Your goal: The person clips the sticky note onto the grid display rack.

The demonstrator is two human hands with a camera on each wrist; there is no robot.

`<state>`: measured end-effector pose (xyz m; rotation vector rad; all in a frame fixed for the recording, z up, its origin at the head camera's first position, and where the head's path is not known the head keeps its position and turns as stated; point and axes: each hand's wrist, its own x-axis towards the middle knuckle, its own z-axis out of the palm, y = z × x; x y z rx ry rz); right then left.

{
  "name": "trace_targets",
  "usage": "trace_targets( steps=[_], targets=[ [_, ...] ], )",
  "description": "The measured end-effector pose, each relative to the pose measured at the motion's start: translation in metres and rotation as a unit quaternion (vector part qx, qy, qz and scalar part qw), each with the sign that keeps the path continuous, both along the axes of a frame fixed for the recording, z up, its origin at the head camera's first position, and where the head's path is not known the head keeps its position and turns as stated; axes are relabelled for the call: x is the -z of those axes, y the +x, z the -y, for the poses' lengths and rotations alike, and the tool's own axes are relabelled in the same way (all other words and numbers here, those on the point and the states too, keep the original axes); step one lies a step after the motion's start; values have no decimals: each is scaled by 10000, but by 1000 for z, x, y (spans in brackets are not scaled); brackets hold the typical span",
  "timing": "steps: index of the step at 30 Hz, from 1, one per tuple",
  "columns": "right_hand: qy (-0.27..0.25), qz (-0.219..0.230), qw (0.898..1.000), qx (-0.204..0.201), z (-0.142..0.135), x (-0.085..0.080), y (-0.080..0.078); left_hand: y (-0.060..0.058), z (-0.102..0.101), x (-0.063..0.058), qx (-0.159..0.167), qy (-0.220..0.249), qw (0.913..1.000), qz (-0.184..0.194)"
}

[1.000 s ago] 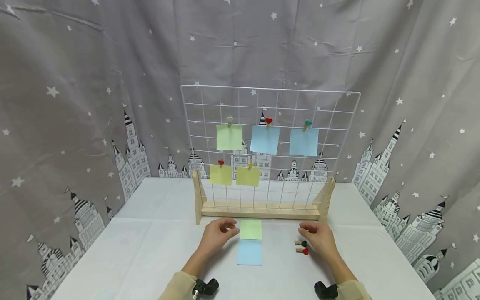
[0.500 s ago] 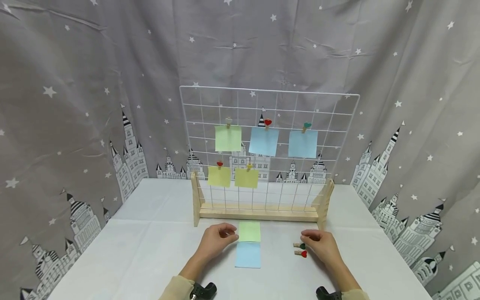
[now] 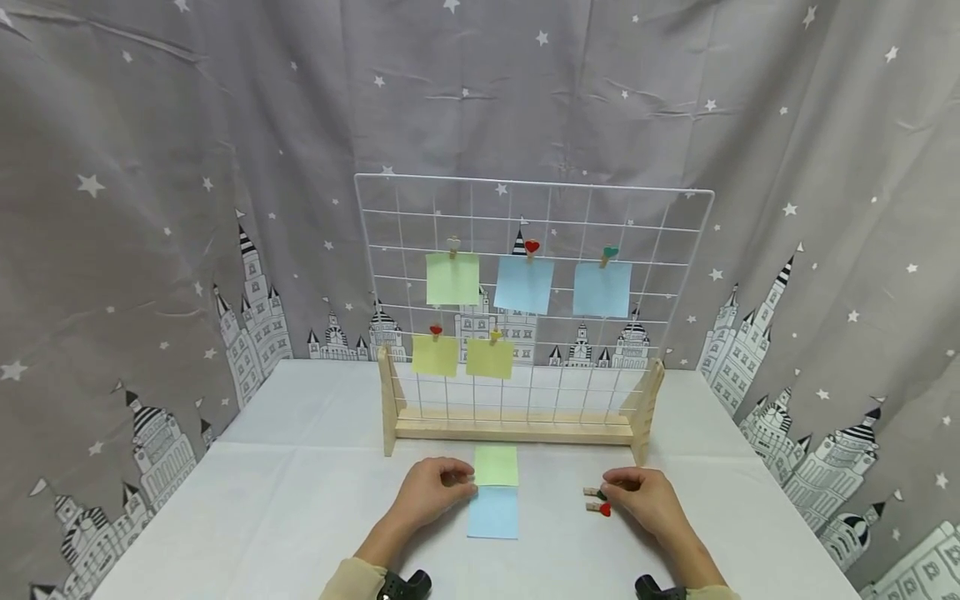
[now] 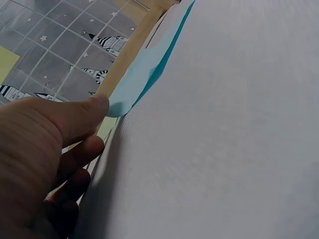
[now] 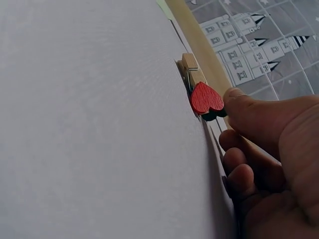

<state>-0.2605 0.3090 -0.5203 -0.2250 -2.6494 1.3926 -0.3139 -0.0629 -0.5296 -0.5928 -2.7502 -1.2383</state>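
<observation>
A blue sticky note (image 3: 492, 512) lies on the white table, below a light green sticky note (image 3: 496, 465). My left hand (image 3: 432, 495) is at the blue note's left edge. In the left wrist view its thumb (image 4: 89, 110) overlaps the note's near corner, with the index finger apart below. Two small wooden clothespins lie to the right, one with a red heart (image 5: 206, 98), the other with a dark green heart (image 5: 213, 115) partly hidden behind it. My right hand (image 3: 643, 500) is beside them, fingertips right at the green heart, thumb and index finger apart.
Behind the notes stands a white wire grid (image 3: 570, 202) on a wooden base (image 3: 517, 428). Two blue notes (image 3: 602, 289), a green note (image 3: 452, 279) and two yellow notes (image 3: 435, 356) hang on it from heart clothespins. A grey curtain (image 3: 300, 125) surrounds the table.
My left hand has come down from beside the green note to the blue note's edge. My right hand has come down closer to the clothespins. The head view has shifted slightly.
</observation>
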Motion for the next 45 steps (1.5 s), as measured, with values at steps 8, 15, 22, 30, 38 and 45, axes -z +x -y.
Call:
trace_targets(
  steps=[8,15,22,30,38,45],
  targets=[
    [331,2,9994,-74,0,0,1,2,-1,-3,170,-490,9979,-379],
    [587,-95,9981,-127,3,-2,3,4,-3,-2,34,-491,9980,-396],
    [537,-34,9985,-91,4,0,3,4,-3,0,-67,-382,9987,-330],
    [128,-127,9998,79,4,-1,0,3,-2,-6,-10,-177,9998,28],
    [-620,-280,9953,683,4,-1,-3,3,-3,-10,95,149,9992,371],
    [-1316,-260,9894,565,4,-2,-5,-2,-5,-13,189,496,9980,356]
  ],
)
